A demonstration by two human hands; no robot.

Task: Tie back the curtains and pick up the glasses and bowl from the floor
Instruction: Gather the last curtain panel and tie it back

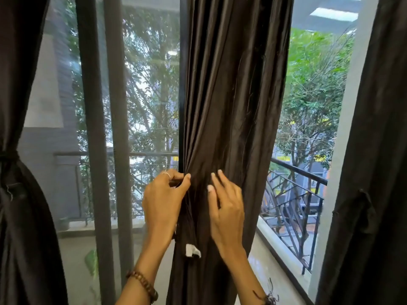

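A dark brown middle curtain [233, 95] hangs bunched in front of the window. My left hand [164, 200] pinches its gathered left edge, with what looks like a thin dark tie between thumb and fingers. My right hand [226, 205] lies flat against the gathered folds, fingers spread. A white label [192, 250] hangs from the fabric below my hands. A left curtain [19, 194] is gathered by a tie [7, 155]. A right curtain [372, 172] hangs at the frame's edge. No glasses or bowl are in view.
Dark window frame posts [92, 128] stand left of the middle curtain. Beyond the glass are a balcony floor [74, 249], a metal railing [297, 194] and trees. A white wall strip [343, 139] borders the right curtain.
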